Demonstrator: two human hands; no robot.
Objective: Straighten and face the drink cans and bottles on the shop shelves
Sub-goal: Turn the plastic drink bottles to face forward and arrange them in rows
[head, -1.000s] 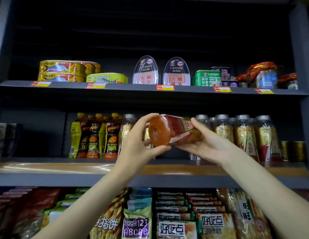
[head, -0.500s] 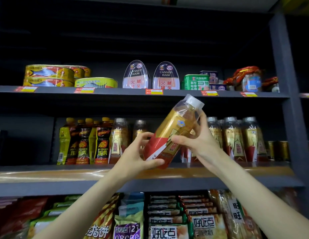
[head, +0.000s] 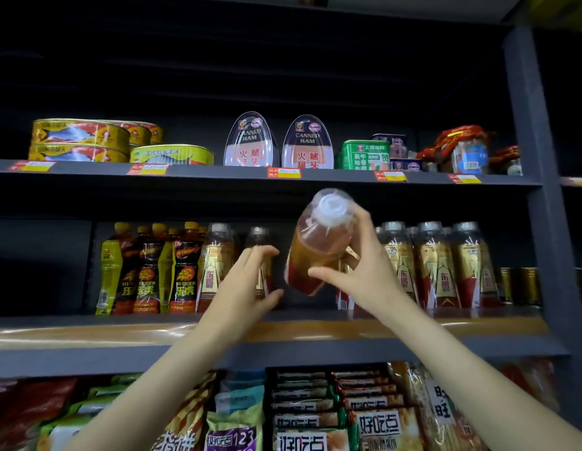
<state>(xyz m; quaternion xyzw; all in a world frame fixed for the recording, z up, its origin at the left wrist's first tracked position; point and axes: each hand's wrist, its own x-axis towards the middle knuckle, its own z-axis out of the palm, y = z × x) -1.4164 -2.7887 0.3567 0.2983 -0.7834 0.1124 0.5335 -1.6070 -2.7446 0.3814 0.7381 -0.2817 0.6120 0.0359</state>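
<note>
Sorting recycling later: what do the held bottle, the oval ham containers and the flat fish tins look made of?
The held bottle looks like clear plastic: amber drink shows through, under a glossy sleeve and white cap. The oval ham containers look like metal tins with a printed face, though the finish is unclear. The flat fish tins seem lithographed metal, shiny yellow.

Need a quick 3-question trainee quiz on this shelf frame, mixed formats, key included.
1. True or false: the right hand grips the gold-label bottle clear of the shelf.
2. The left hand is: A) gripping the held bottle, B) off it, fingers spread in front of the shelved bottles, C) on the top shelf.
3. Fill in: the held bottle's white cap tilts toward the ____.

Key: 1 true; 2 B; 3 camera.
</note>
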